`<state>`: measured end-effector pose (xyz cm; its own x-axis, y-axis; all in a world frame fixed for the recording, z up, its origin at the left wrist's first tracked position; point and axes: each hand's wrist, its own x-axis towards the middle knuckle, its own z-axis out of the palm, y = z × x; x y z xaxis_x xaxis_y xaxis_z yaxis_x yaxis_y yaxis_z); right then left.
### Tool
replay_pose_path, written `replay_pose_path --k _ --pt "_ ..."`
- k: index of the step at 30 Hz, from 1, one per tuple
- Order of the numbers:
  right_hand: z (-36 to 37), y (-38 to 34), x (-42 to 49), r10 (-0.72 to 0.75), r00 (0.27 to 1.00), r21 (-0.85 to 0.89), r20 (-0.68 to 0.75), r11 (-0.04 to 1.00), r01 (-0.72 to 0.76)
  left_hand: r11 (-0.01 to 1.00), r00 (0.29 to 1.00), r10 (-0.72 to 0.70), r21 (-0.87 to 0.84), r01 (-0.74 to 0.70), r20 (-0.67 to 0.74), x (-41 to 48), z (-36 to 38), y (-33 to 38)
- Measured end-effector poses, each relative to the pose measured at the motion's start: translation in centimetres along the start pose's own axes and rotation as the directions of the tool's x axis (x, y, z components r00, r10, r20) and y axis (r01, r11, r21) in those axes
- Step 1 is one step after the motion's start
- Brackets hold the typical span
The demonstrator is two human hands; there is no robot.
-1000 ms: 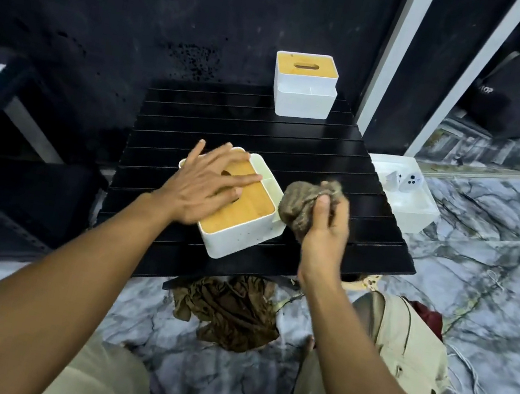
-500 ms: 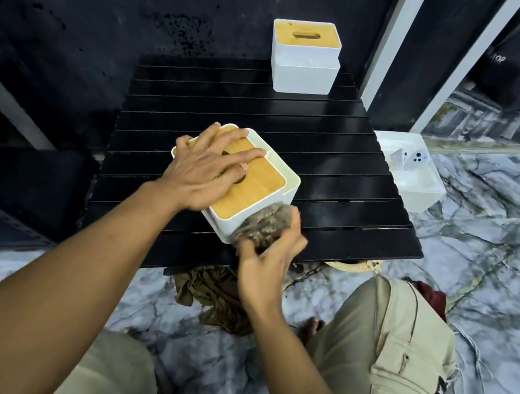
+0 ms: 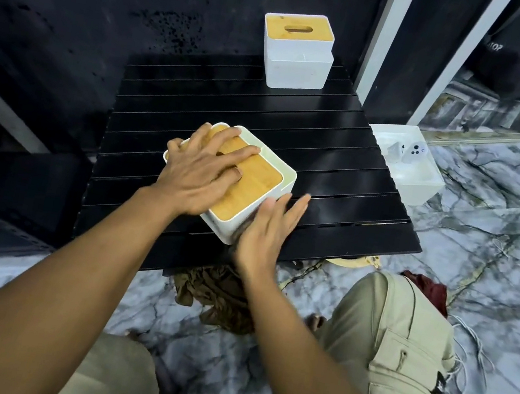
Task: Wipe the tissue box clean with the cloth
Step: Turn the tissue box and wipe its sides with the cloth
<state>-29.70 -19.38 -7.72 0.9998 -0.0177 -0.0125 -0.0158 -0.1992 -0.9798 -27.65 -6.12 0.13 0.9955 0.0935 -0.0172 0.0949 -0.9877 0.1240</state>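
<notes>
A white tissue box with a wooden lid sits near the front of the black slatted table. My left hand lies flat on the lid with fingers spread, pressing it down. My right hand is flat against the box's near right side wall, fingers extended. The brown cloth is almost wholly hidden under that palm; only a dark sliver shows at the box's lower corner.
A second white tissue box with a wooden lid stands at the table's back edge. A white tray holding small white items sits on the marble floor to the right. A brown rag lies under the table's front edge, beside my knee.
My right hand carried the bunched cloth from the box's right side down to its near corner, then flattened over it against the side wall. The left hand stayed on the lid.
</notes>
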Motion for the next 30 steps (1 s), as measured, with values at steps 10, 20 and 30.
replay_pose_path --k 10,20,30 --pt "0.8 0.3 -2.4 -0.101 0.988 -0.126 -0.118 0.988 0.086 0.999 0.999 -0.050 -0.005 0.050 -0.007 0.1 -0.1 0.5" --pt "-0.9 -0.2 5.4 0.121 0.977 0.190 -0.176 0.978 -0.087 0.999 0.999 -0.042 0.001 0.042 0.004 -0.1 -0.2 0.3" --pt "0.3 -0.2 -6.3 -0.206 0.979 0.093 0.012 0.975 0.204 0.997 0.997 -0.071 0.003 0.071 -0.003 0.6 0.1 0.8"
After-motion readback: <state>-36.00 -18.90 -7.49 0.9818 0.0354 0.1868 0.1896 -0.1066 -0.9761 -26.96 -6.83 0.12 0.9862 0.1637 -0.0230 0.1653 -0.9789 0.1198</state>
